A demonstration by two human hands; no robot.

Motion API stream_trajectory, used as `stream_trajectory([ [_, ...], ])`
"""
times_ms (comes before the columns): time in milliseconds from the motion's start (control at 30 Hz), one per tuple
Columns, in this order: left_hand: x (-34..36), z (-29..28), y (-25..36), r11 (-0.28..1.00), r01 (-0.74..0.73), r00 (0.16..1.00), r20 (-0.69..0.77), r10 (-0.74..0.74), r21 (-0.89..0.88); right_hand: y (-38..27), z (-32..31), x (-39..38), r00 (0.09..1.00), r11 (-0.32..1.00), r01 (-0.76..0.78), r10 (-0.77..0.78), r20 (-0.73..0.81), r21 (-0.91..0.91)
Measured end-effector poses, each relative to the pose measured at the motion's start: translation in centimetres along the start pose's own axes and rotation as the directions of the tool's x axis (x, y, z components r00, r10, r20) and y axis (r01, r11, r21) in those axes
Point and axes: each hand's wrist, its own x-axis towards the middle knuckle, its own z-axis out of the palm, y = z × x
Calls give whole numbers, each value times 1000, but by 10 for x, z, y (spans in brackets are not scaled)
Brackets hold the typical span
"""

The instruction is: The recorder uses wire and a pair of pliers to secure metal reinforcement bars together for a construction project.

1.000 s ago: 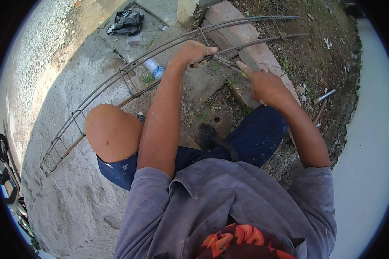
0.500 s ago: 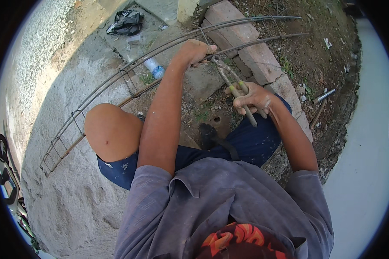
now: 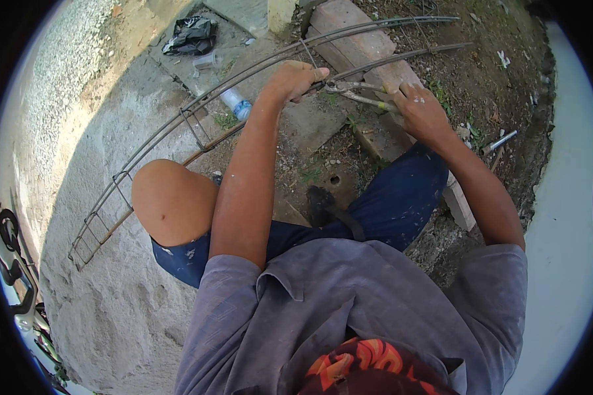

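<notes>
A long steel rebar cage (image 3: 375,64), made of thin rods joined by wire stirrups, slants across in front of me. My left hand (image 3: 290,80) is closed around its nearer rod, by a stirrup. Just right of those fingers, the jaws of a pair of pincers (image 3: 359,96) meet the rod and the stirrup. My right hand (image 3: 423,113) grips the pincers' handles, which now point right, roughly along the rod. Whether the jaws hold a tie wire is too small to tell.
Pinkish stone blocks (image 3: 359,39) lie under the cage's right part. Beyond the cage are a plastic bottle (image 3: 239,105), a clear cup (image 3: 205,61) and a black plastic bag (image 3: 191,35). A metal tube (image 3: 501,142) lies at right, near a white wall (image 3: 553,224).
My right hand has swung the pincers' handles up and to the right, away from my knee, while the jaws stay near the rod. My left hand keeps its place on the cage.
</notes>
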Motion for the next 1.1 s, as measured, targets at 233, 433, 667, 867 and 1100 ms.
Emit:
stream_trajectory([
  [233, -1, -2, -8, 999, 3, 1000, -14, -4, -48, -23, -10, 3, 896, 600, -373, 35, 443, 707],
  [433, 0, 0, 0, 997, 21, 999, -24, -22, -68, -52, -16, -15, 755, -61, -644, -211, 621, 763],
  [667, 1, -1, -6, 999, 23, 1000, -11, -23, -38, -65, -48, -29, 960, 897, -281, 264, 96, 342],
  [867, -1, -3, -4, 999, -9, 1000, -12, 9, -39, -66, -38, -40, 983, 980, -122, 141, -120, 157],
  [1100, 2, 2, -6, 998, 21, 1000, -21, -22, -65, -75, -6, -40, 800, -663, -561, -281, 530, 495],
])
